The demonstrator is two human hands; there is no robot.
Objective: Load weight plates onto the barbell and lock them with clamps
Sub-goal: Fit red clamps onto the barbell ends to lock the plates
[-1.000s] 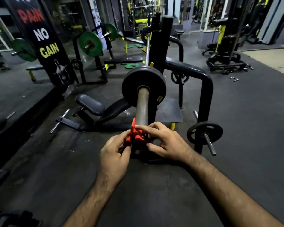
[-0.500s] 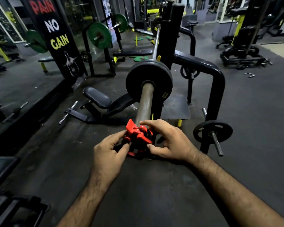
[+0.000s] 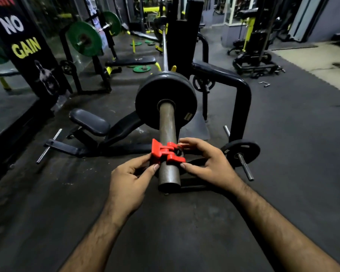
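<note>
I see my left hand (image 3: 129, 178) and right hand (image 3: 208, 163) pinching a red plastic clamp (image 3: 166, 153), fingers curled on either side; whether its latch is closed I can't tell. It wraps a dull, worn steel sleeve (image 3: 168, 134), whose round end pokes out nearer than my fingertips. Beyond them sits a matte black plate (image 3: 149, 99), hiding the bar behind.

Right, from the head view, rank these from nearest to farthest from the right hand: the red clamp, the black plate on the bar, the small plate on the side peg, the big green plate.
1. red clamp: held by the right hand, on the sleeve.
2. small plate: just right of the hand.
3. black plate: up the bar.
4. green plate: far left, on another rack.
</note>
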